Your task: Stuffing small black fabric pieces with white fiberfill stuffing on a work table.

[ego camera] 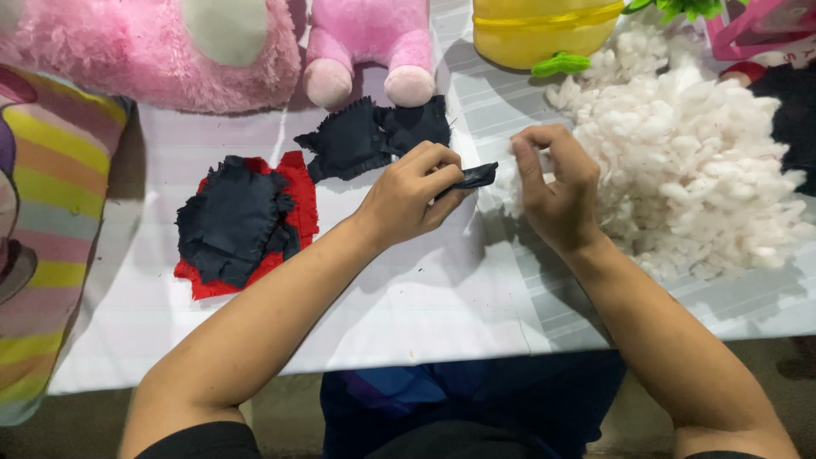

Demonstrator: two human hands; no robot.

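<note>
A white striped cloth (442,314) covers the surface under even light, a rainbow-striped cushion (47,246) lies at the left, and brownish floor (93,425) shows near.

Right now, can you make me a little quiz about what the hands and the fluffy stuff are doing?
1. True or false: the left hand pinches a dark cloth piece.
2. What does the right hand touch? A) the stuffing B) the yellow toy C) the striped cushion
3. Fill in: the dark patch at the left lies on a ____ cloth.

Key: 1 true. 2 A. 3 red.
</note>
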